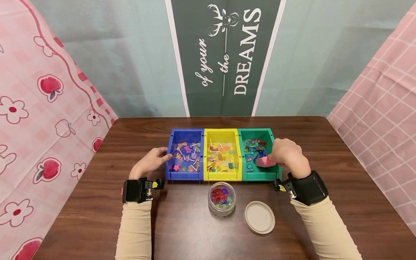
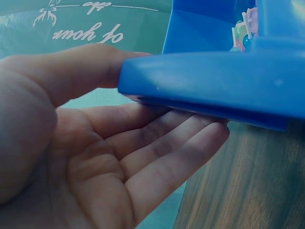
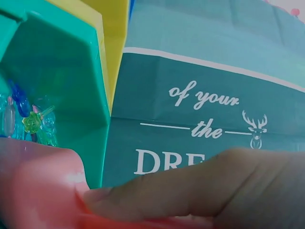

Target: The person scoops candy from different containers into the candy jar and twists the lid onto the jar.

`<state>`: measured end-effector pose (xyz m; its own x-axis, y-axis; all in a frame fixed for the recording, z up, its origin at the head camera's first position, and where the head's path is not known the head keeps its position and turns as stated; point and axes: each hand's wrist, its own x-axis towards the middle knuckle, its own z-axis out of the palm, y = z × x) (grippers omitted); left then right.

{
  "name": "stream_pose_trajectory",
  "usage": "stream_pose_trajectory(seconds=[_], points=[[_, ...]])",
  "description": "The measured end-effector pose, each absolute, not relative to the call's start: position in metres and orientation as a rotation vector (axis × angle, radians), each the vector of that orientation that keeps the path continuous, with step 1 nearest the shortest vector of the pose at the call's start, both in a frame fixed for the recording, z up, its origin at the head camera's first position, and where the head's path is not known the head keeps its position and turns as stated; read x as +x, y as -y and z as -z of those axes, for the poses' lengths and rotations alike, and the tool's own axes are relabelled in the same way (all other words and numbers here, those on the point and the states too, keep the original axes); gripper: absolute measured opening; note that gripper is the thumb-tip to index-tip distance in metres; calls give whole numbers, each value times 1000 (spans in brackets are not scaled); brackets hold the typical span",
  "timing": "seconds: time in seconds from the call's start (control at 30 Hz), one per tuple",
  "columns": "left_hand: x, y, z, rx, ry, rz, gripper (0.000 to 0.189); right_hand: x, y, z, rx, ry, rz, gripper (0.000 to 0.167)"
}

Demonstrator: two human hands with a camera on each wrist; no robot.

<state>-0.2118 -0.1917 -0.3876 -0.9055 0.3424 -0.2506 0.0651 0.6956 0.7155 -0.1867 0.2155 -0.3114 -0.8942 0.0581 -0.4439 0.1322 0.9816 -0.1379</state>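
Three joined bins stand in a row: a blue bin [image 1: 186,176], a yellow bin [image 1: 222,176] and a green bin [image 1: 260,176], each holding small translucent trinkets. My left hand [image 1: 152,161] holds the blue bin's left side, thumb at the rim and fingers against the outside, as the left wrist view shows. My right hand [image 1: 287,153] grips a pink scoop [image 1: 265,162], its blade down among the blue and green pieces in the green bin. In the right wrist view the thumb presses on the scoop [image 3: 43,181]; the other fingers are hidden.
A clear round jar [image 1: 221,209] with red, purple and green pieces stands in front of the yellow bin. To its right a white lid [image 1: 259,217] lies on the brown wooden table [image 1: 185,231]. A printed curtain [image 1: 224,104] hangs behind the table.
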Motion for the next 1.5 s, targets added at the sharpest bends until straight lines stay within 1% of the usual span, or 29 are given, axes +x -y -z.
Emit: stream_pose_trajectory(seconds=[0.37,0.73,1.17,1.5], points=[[-212,192,386,318,-2544,-1043,46,-168,-222,321,143,-2688,306,32],[-211,192,388,305,-2537,-1066,47,-160,-230,335,61,-2696,465,35],[-212,191,388,308,-2539,-1059,46,-156,-230,346,87,-2646,506,38],[-212,190,388,314,-2533,-1066,45,-161,-225,357,105,-2632,527,35]])
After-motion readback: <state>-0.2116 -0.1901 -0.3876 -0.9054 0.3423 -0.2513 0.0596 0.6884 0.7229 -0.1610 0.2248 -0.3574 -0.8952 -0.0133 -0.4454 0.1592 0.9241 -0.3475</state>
